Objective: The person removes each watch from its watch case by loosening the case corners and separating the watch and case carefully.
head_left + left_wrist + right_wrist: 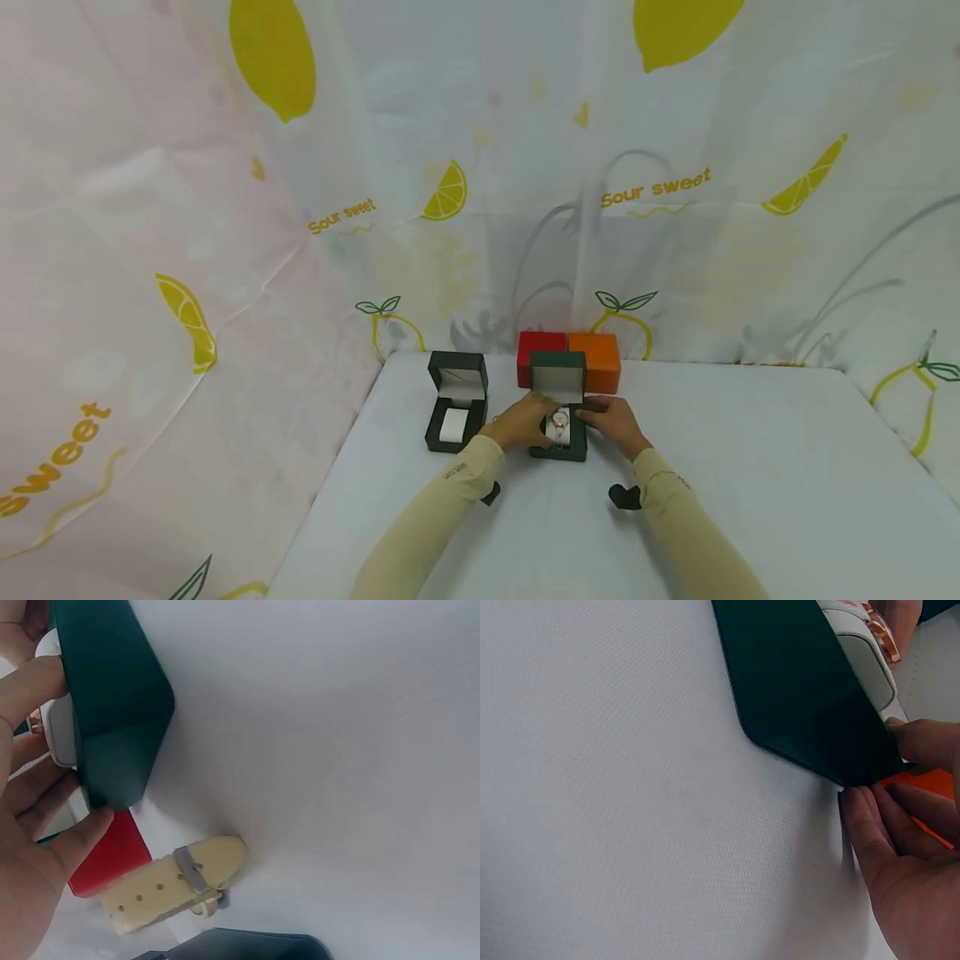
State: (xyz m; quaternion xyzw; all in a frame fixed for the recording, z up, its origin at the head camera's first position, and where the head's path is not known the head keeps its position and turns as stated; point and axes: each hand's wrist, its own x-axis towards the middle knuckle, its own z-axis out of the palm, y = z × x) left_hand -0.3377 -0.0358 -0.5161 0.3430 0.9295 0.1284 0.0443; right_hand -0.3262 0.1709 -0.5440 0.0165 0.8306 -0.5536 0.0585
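Note:
A green watch box (558, 454) stands with its lid up in the middle of the table. Inside it a watch with a round face (560, 419) is wrapped on a white cushion (64, 731). My left hand (522, 422) comes from the left, thumb and fingers pinching the cushion with the watch, another fingertip at the box edge. On the other side my right hand (615, 422) pinches the box wall, thumb at the inner edge and fingers outside. Near the left hand lies a beige strap (154, 891) with a metal buckle.
Left of the green box, a black box (433, 433) stands with its lid up, a white cushion (453, 425) inside. Behind the green box are a red box (542, 340) and an orange box (602, 367). A lemon-print cloth (525, 250) hangs behind the white table (750, 467).

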